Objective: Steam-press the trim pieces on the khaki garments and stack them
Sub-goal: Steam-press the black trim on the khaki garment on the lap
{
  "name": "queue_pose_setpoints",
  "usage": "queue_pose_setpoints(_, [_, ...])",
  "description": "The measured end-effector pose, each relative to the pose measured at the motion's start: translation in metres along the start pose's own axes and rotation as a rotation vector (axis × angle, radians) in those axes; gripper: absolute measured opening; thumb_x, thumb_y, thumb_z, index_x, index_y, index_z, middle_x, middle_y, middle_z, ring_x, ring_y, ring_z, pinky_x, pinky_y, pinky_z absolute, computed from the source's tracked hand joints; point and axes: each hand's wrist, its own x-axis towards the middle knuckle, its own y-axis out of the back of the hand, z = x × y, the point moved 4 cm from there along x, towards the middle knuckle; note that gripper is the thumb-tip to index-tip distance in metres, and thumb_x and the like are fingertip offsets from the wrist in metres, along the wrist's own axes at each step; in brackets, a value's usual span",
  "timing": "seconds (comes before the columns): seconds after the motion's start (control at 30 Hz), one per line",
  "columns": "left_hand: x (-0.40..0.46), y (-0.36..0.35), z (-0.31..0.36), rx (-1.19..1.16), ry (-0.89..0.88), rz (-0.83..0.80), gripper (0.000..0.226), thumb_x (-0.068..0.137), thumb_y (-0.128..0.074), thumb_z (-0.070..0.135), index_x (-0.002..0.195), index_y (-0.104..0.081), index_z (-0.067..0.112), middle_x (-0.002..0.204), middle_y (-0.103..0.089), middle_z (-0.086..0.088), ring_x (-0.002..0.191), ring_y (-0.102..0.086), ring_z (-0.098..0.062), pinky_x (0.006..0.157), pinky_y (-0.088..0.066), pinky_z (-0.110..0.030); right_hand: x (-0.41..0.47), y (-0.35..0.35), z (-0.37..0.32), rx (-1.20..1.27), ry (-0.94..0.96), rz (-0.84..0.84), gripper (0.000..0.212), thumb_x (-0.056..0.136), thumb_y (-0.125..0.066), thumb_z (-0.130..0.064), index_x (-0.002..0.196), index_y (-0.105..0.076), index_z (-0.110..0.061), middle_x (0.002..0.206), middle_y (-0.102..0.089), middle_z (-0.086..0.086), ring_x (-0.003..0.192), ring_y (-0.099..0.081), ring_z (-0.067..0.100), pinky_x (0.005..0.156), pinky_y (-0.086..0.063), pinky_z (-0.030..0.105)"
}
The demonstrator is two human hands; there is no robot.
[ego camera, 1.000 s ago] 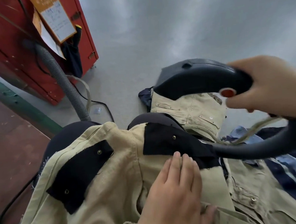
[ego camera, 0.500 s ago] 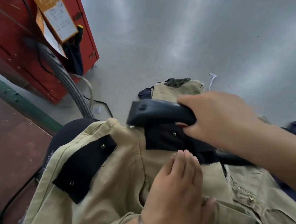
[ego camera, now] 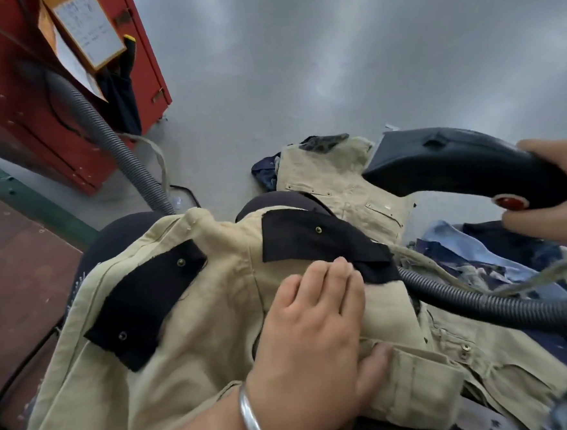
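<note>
My left hand (ego camera: 311,327) lies flat, fingers straight, pressing the khaki garment (ego camera: 214,307) down, fingertips touching the near edge of the dark trim piece (ego camera: 314,243) just beyond them. My right hand (ego camera: 556,195) grips the steam iron (ego camera: 456,165), held raised off to the right, its hose (ego camera: 489,304) trailing past my left fingers. If I bring it down carelessly, steam could scald those fingertips or shift the trim.

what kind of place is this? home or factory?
Likely a garment factory's pressing station: a hose-fed steam iron held over a khaki garment on a padded form, more garments piled on bare concrete, and a red metal cabinet.
</note>
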Motion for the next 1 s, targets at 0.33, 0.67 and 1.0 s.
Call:
queue_pose_setpoints(0.33, [0.007, 0.000, 0.002, 0.042, -0.016, -0.008, 0.066, 0.075, -0.049, 0.063, 0.124, -0.063, 0.021, 0.126, -0.057, -0.009, 0.111, -0.053, -0.030, 0.086, -0.041, -0.043, -0.082, -0.051, 0.027, 0.016, -0.182, -0.133, 0.037, 0.056, -0.059, -0.059, 0.092, -0.055, -0.050, 0.072, -0.064, -0.026, 0.049, -0.057, 0.002, 0.043, -0.050, 0.030])
queue_pose_setpoints(0.67, [0.005, -0.002, 0.001, 0.088, 0.010, 0.003, 0.060, 0.078, -0.048, 0.061, 0.116, -0.067, 0.018, 0.124, -0.058, -0.010, 0.110, -0.054, -0.032, 0.082, -0.043, -0.045, -0.049, -0.099, -0.002, 0.035, -0.182, -0.136, 0.017, 0.075, -0.064, -0.048, 0.082, -0.049, -0.043, 0.062, -0.056, -0.015, 0.060, -0.054, 0.005, 0.049, -0.037, 0.027])
queue_pose_setpoints(1.0, [0.001, -0.001, -0.001, 0.052, 0.012, 0.000, 0.055, 0.079, -0.048, 0.064, 0.117, -0.065, 0.027, 0.129, -0.057, -0.007, 0.112, -0.053, -0.032, 0.086, -0.037, -0.043, -0.044, -0.054, 0.014, 0.204, -0.126, -0.032, 0.022, 0.068, -0.074, -0.042, 0.081, -0.055, -0.044, 0.057, -0.060, -0.012, 0.051, -0.057, 0.005, 0.048, -0.044, 0.030])
